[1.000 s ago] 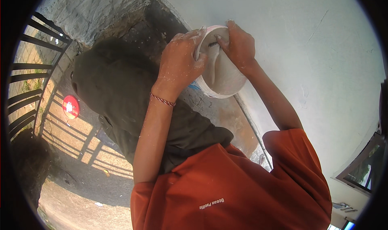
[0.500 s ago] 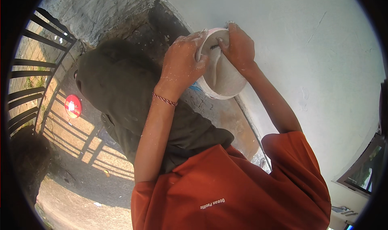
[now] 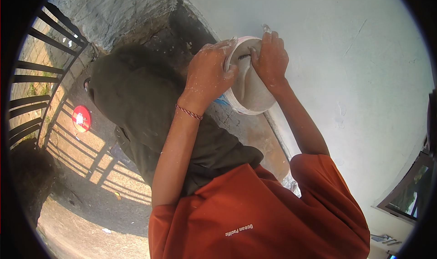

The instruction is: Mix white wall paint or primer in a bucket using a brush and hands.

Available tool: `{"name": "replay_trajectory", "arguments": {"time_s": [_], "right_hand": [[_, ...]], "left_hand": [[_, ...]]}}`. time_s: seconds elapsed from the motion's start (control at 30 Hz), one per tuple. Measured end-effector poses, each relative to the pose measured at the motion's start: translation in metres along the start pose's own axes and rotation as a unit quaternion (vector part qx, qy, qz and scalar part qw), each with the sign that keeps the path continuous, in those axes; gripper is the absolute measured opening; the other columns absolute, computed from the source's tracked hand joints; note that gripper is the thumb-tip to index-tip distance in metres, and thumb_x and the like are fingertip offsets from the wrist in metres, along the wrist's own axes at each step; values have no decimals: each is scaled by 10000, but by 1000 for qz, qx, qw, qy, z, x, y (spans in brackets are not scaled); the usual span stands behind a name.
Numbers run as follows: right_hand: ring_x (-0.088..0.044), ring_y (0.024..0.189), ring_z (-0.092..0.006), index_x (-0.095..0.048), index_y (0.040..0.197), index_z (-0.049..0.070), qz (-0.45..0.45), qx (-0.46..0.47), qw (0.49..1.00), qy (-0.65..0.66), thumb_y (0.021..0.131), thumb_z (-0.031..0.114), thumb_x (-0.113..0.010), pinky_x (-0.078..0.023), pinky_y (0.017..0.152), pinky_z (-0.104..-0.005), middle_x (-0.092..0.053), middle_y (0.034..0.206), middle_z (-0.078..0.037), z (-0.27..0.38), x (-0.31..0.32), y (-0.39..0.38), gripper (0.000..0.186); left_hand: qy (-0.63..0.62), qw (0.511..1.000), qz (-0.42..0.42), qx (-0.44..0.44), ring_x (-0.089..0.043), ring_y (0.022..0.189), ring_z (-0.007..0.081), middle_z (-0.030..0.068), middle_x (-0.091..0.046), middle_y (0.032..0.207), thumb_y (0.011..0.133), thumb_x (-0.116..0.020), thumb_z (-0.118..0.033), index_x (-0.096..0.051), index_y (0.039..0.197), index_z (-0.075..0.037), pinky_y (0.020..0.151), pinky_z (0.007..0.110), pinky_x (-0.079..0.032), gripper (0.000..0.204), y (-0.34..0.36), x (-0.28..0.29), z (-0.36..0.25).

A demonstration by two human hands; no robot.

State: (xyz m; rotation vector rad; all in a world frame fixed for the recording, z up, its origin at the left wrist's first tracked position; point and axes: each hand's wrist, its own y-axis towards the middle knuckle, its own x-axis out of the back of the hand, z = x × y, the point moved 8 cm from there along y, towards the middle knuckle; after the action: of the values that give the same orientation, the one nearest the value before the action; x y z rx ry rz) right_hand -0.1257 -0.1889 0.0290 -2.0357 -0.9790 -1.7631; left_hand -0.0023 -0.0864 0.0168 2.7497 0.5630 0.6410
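A white plastic bucket (image 3: 258,95) is tilted so that its mouth faces me, against the pale wall. Inside, its walls are smeared with whitish paste, and a small dark mark or object (image 3: 244,57) shows near the far inner side. My left hand (image 3: 210,72) grips the rim on the left, its thumb bent over the edge. On the opposite side my right hand (image 3: 272,61) has its thumb inside the bucket and its fingers behind the rim. White residue coats the fingertips of both hands. Something blue (image 3: 221,100) shows beneath the bucket.
The smooth pale wall (image 3: 346,77) rises close on the right, with a window (image 3: 409,191) at lower right. Dark metal railings (image 3: 41,72) stand at left. A round red lid-like disc (image 3: 82,118) lies on the sunlit floor. My dark-trousered leg (image 3: 136,86) is bent below the arms.
The bucket and both hands have shifted slightly down in the picture, along with a small shift of the whole view. Both hands keep hold of the rim.
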Motion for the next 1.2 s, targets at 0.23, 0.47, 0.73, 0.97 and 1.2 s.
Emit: {"name": "replay_trajectory", "arguments": {"time_s": [0.23, 0.47, 0.73, 0.97, 1.2], "right_hand": [[-544, 1032, -278, -457, 1335, 9, -13, -36, 999, -28, 748, 218, -749, -472, 755, -397, -541, 1176, -135, 0, -5, 0, 689], [-564, 982, -287, -486, 1278, 10, -32, 29, 999, -3, 716, 262, -780, -465, 755, -398, -577, 1105, -137, 0, -11, 6, 682], [-563, 989, -274, -581, 1149, 8, -31, -32, 999, -13, 656, 365, -815, -456, 777, -394, -582, 1102, -130, 3, -11, 10, 653], [-553, 1005, -268, -589, 1125, 23, -54, -19, 998, -39, 656, 325, -820, -424, 834, -389, -578, 1107, -121, 4, -8, 13, 604], [-580, 1006, -277, -569, 1146, 34, -58, 19, 997, 38, 710, 154, -749, -475, 802, -389, -580, 1081, -121, 2, -6, 8, 487]], "left_hand": [[3, 1000, -9, -24, -618, 968, 360, 161, -669, 1096, 697, -648, -107, -649, 1154, -5, 883, 411, -503, 468, 2, 2, -2], [14, 999, -28, -36, -629, 880, 363, 167, -670, 957, 705, -677, -138, -651, 1011, -10, 806, 435, -510, 332, 0, 4, -3], [20, 999, -17, -39, -635, 878, 356, 166, -672, 977, 709, -685, -145, -650, 1027, -7, 802, 434, -511, 349, 2, 3, -6], [22, 1000, -8, -20, -616, 952, 363, 181, -663, 1099, 703, -656, -108, -637, 1165, 16, 883, 405, -498, 479, 2, 2, -2], [5, 1000, -4, -10, -618, 969, 358, 181, -653, 1144, 709, -660, -108, -641, 1159, 15, 906, 393, -491, 467, 0, 4, -3]]}}
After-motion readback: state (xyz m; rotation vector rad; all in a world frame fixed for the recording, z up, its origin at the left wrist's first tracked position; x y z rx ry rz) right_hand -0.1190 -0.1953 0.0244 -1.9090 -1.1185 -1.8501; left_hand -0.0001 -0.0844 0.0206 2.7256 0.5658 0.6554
